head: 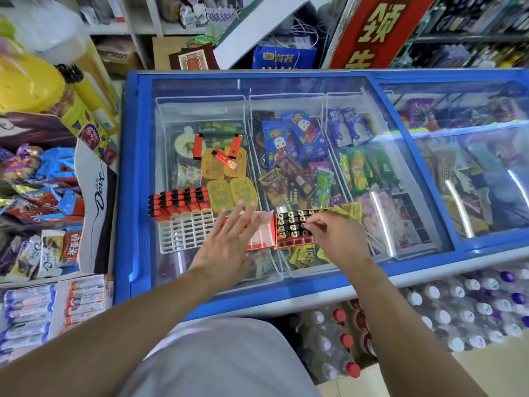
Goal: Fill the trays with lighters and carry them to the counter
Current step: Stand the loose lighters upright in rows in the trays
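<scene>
Three lighter trays stand on the glass lid of the blue freezer [131,179]. The white tray [186,230] at the left has orange lighters [179,203] in its far rows only. A red tray [262,234] is in the middle, with my left hand [229,242] spread flat over its left part. An orange tray [297,230] at the right holds rows of black-topped lighters. My right hand [340,239] pinches one lighter [305,224] in that tray. Three loose orange lighters [224,159] lie farther back on the glass.
Ice-cream packets fill wire baskets under the glass. Sweets and chocolate packs [37,196] are stacked on a shelf at the left. Bottled water packs [458,310] stand on the floor at the right. A red sign [378,30] leans behind the freezer.
</scene>
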`<state>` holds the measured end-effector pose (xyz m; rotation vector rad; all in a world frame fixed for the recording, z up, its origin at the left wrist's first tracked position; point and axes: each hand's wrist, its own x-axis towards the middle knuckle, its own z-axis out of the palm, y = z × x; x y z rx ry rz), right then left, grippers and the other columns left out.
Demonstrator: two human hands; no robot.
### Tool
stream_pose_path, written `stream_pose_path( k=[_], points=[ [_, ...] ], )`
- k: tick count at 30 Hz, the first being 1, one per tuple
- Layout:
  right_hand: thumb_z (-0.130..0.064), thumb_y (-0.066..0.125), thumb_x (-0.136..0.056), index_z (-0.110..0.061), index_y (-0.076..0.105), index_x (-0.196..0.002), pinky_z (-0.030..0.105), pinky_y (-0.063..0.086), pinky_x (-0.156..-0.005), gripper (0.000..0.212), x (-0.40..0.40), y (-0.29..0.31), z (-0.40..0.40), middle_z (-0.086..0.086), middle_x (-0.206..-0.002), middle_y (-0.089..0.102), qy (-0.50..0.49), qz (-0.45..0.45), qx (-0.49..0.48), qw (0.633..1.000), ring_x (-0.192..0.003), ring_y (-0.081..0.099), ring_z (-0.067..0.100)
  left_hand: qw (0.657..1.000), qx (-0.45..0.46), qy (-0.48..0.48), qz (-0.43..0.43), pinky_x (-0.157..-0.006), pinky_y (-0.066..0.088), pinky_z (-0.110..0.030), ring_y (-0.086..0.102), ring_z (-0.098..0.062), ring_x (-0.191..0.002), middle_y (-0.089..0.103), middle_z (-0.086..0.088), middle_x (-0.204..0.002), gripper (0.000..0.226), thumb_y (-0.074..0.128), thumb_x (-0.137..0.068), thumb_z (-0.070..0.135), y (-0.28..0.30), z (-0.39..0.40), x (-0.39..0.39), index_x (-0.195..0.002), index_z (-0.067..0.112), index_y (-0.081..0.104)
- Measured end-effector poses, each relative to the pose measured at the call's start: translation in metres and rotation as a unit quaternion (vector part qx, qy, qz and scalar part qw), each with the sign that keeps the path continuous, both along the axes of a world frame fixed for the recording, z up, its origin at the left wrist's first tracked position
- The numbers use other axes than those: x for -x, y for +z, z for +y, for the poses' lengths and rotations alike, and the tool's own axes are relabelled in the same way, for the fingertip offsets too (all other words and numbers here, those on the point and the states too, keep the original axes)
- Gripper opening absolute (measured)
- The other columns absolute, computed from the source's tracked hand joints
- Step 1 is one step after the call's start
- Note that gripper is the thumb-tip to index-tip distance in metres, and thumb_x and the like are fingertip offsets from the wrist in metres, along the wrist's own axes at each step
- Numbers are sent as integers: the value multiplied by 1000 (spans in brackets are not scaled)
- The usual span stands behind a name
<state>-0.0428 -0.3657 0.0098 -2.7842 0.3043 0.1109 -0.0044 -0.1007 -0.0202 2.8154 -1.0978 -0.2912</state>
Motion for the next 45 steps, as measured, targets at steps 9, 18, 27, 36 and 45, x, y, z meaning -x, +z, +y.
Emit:
stream_pose_path(
  k=[9, 18, 27, 36, 45],
  points=[
    [-39, 59, -99, -34, 69, -113, 8, 35, -42, 18, -92, 15, 96, -19, -104, 70, 101, 15, -68, 992, -54, 49, -10, 971, 81, 227, -7, -125, 6, -56, -9, -26, -156, -3, -6, -170, 98, 71, -89, 35, -13, 95, -14, -162, 19, 8],
    [-30, 62, -99, -19, 52, -141, 12, 41, -46, 45, -229, -19, 180, 0, -136, 62, 114, 59, -133, 983, -69, 68, 10, 969, 72, 231, 46, -124, 18, -54, -11, -25, -156, -13, 1, -169, 71, 71, -86, 31, -37, 123, -12, -151, 18, 45],
    [-5, 55, -99, 1, 57, -127, 38, 57, -91, 28, -305, -64, 217, 20, -129, 63, 62, 136, 14, 989, -107, 68, 30, 963, 114, 230, 81, -121, 27, -54, -9, -20, -156, -10, 5, -170, 45, 67, -81, 27, -27, 129, -11, -126, 25, 64],
    [-24, 62, -98, -19, 51, -115, 30, 55, -60, 21, -259, -25, 188, -3, -97, 67, 49, 70, -139, 987, -71, 67, 14, 963, 111, 234, 79, -120, 28, -56, -13, -22, -156, -13, 3, -169, 37, 71, -82, 30, -27, 122, -13, -118, 25, 66],
    [-42, 63, -97, -15, 64, -91, 22, 43, -66, 27, -106, 31, 62, 7, -85, 66, -42, -95, -254, 962, -77, 61, 24, 958, 216, 187, -1, -124, 12, -59, -1, -27, -157, 12, -10, -169, 61, 75, -84, 15, -12, 70, -14, -141, 13, 54]
  ],
)
